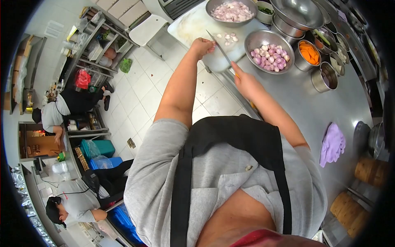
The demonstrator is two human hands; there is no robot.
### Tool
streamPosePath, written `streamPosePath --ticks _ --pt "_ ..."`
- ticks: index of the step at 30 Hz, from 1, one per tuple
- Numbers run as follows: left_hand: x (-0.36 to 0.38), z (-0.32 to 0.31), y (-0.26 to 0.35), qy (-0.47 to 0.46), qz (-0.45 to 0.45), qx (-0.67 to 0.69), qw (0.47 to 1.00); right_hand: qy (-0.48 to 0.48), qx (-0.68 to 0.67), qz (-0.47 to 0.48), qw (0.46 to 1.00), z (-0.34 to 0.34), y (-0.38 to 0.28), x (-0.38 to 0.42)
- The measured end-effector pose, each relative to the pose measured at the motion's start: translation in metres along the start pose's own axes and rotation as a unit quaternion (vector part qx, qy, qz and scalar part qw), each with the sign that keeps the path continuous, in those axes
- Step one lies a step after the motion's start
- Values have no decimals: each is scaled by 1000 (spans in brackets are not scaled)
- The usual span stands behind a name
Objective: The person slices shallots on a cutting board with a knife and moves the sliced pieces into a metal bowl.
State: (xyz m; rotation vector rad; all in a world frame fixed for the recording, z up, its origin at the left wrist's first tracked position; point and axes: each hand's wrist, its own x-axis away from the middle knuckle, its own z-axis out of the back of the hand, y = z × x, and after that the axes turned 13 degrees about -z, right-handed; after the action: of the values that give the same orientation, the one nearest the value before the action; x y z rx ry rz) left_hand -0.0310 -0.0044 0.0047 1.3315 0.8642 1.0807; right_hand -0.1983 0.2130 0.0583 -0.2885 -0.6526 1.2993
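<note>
My right hand (248, 84) is wrapped round the handle of a knife (220, 50), whose blade points up and left over the near end of a white cutting board (187, 31). Just left of the blade, my left hand (201, 48) is closed, pinching a small pinkish shallot mostly hidden by the fingers. Several small pale peeled pieces (227, 38) lie on the board beyond the knife. To the right stands a perforated metal colander (249, 36) of purple-white shallots (269, 57). A metal bowl (209, 12) of cut shallots sits at the board's far end.
Pots stand right of the colander, one with orange carrot pieces (308, 53). A purple glove (333, 144) lies on the steel counter (296, 99). Two co-workers (51, 113) (76, 197) work at the left. A white chair (148, 29) stands beyond the board.
</note>
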Motion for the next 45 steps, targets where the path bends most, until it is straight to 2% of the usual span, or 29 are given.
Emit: streamPosePath --ticks 3,6,10,12,16,19,21,25,27,36,40,43,45 --pt "4 -1 3 -12 8 39 999 8 -57 22 998 -1 -8 -32" --pt "6 -1 2 16 13 62 998 18 -40 25 999 7 -13 -15" --pt "10 -2 7 4 22 51 998 -9 8 1 1000 11 -3 17" --pt "12 -3 10 8 22 26 999 11 -34 30 999 9 2 20" --pt "9 -2 5 15 22 32 999 35 -28 41 998 -3 -2 -13" --pt "4 -1 4 -8 27 17 999 18 -8 4 1000 1 -18 -29" --pt "3 -2 -1 25 10 47 999 3 -22 8 1000 3 -18 -25" --pt "11 -1 1 -8 19 52 998 -15 9 -5 1000 11 -10 16" --pt "11 -1 4 -3 9 46 999 -7 -28 8 1000 12 -7 23" --pt "12 -2 11 4 25 42 999 34 -24 23 999 -11 -10 -39" --pt "7 -2 -1 18 31 57 998 7 -3 8 1000 6 -9 9" --pt "8 -1 2 6 12 34 999 17 -43 34 998 9 -5 21" --pt "8 -3 3 22 19 33 999 10 -2 13 1000 17 -11 24"
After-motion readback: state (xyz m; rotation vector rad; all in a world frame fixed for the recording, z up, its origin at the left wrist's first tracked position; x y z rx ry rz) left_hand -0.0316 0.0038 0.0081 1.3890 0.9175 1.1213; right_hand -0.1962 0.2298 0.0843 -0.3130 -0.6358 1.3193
